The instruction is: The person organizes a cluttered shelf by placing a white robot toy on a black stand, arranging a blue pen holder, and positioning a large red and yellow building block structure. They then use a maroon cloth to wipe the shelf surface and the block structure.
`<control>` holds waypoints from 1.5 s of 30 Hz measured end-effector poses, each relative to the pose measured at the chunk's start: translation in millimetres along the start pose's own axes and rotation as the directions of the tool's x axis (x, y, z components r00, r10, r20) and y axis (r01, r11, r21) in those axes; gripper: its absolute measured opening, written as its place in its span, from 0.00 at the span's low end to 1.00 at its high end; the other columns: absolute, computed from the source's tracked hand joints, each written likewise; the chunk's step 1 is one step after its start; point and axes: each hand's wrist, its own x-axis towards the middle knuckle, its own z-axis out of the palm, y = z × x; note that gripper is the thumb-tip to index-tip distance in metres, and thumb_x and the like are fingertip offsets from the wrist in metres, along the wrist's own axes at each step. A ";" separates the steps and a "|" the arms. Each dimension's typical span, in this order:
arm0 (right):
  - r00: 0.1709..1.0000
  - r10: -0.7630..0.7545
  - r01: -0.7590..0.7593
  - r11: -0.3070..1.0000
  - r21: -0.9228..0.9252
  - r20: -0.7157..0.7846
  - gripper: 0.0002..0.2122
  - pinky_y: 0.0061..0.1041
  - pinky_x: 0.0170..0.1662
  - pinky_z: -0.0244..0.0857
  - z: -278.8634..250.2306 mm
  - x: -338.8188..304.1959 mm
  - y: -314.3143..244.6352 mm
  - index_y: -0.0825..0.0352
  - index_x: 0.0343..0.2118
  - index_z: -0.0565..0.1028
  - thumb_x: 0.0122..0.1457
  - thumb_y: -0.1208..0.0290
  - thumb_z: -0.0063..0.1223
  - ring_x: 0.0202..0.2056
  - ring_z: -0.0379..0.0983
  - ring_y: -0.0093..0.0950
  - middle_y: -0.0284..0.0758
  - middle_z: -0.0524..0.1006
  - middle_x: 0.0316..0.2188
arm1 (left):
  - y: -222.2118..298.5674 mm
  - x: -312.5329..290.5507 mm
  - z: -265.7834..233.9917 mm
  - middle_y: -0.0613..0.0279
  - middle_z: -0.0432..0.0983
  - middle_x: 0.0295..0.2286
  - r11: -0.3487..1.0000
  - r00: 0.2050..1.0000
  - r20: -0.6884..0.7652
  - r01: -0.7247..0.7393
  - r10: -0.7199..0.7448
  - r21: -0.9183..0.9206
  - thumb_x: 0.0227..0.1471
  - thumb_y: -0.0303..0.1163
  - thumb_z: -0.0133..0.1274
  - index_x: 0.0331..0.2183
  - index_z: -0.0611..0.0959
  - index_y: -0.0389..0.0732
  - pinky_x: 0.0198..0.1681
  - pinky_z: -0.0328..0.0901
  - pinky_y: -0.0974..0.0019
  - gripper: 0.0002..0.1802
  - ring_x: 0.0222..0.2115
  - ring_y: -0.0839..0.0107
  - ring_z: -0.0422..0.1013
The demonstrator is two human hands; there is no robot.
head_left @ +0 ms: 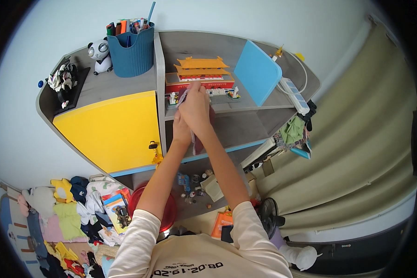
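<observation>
Grey shelf (245, 118) holds a brick model (200, 74); just below it both hands, right hand (197, 106) over left hand (181, 127), clutch a cloth (198, 144), best wiped gently around small pieces.

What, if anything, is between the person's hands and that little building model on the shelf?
Only a cloth. The right hand presses it against the front of the building model, and its tail hangs down past the wrist. The left hand sits just behind the right. Nothing else visible blocks the way.
</observation>
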 end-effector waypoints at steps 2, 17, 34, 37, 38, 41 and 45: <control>0.998 -0.027 0.023 0.998 -0.058 -0.065 0.20 0.39 0.47 0.56 1.8 -4.7 2.2 0.75 0.38 0.61 0.42 0.79 0.54 0.39 0.65 0.48 0.51 0.68 0.35 | 19.9 10.7 -16.8 0.63 0.63 0.50 0.948 0.971 0.168 0.205 -0.168 -0.243 0.51 0.36 0.41 0.50 0.68 0.43 0.54 0.49 0.65 0.22 0.52 0.66 0.56; 0.984 0.019 0.007 0.989 0.145 -0.179 0.14 0.33 0.44 0.60 7.3 -15.7 7.1 0.70 0.35 0.64 0.42 0.83 0.50 0.37 0.68 0.42 0.47 0.71 0.32 | -4.5 -3.0 3.7 0.64 0.62 0.50 0.892 0.971 0.136 -0.233 0.195 0.388 0.50 0.35 0.40 0.50 0.67 0.44 0.54 0.49 0.65 0.23 0.52 0.68 0.57; 0.990 0.054 -0.037 0.990 0.133 -0.128 0.19 0.36 0.45 0.59 2.6 -4.8 11.7 0.72 0.37 0.59 0.41 0.83 0.50 0.39 0.64 0.47 0.50 0.65 0.37 | -1.4 -7.5 4.7 0.67 0.57 0.52 0.804 0.966 0.096 -0.255 0.242 0.537 0.47 0.35 0.43 0.51 0.66 0.50 0.56 0.42 0.59 0.26 0.54 0.63 0.49; 0.980 0.135 -0.108 0.978 0.178 -0.145 0.19 0.36 0.45 0.58 0.4 -7.3 12.1 0.72 0.37 0.60 0.38 0.84 0.49 0.41 0.63 0.49 0.50 0.66 0.38 | 6.1 -4.6 0.9 0.69 0.58 0.52 0.873 0.973 0.137 -0.226 0.184 0.433 0.48 0.36 0.43 0.51 0.66 0.50 0.57 0.42 0.60 0.25 0.54 0.65 0.50; 0.976 0.158 -0.130 0.974 0.184 -0.149 0.19 0.36 0.46 0.58 -0.7 -9.0 13.4 0.72 0.37 0.60 0.38 0.84 0.49 0.41 0.63 0.49 0.50 0.66 0.38 | 9.0 -4.5 3.4 0.69 0.59 0.52 0.891 0.977 0.124 -0.210 0.174 0.404 0.48 0.36 0.43 0.51 0.66 0.50 0.56 0.43 0.60 0.25 0.53 0.65 0.51; 0.970 0.124 -0.086 0.979 0.184 -0.207 0.19 0.36 0.45 0.58 3.6 -16.4 -4.0 0.73 0.35 0.60 0.37 0.83 0.52 0.41 0.64 0.48 0.49 0.67 0.36 | -15.9 -6.0 22.7 0.67 0.62 0.50 0.996 0.996 0.062 -0.070 0.067 0.061 0.48 0.37 0.43 0.50 0.68 0.47 0.55 0.45 0.61 0.25 0.52 0.68 0.54; 0.946 0.077 0.015 0.960 0.281 -0.314 0.18 0.32 0.40 0.62 4.4 -21.2 19.7 0.71 0.37 0.60 0.40 0.85 0.48 0.38 0.68 0.43 0.48 0.67 0.34 | 1.3 -3.0 12.0 0.65 0.62 0.49 0.947 0.979 -0.043 -0.182 0.200 0.263 0.48 0.37 0.43 0.49 0.68 0.45 0.53 0.48 0.61 0.24 0.52 0.69 0.55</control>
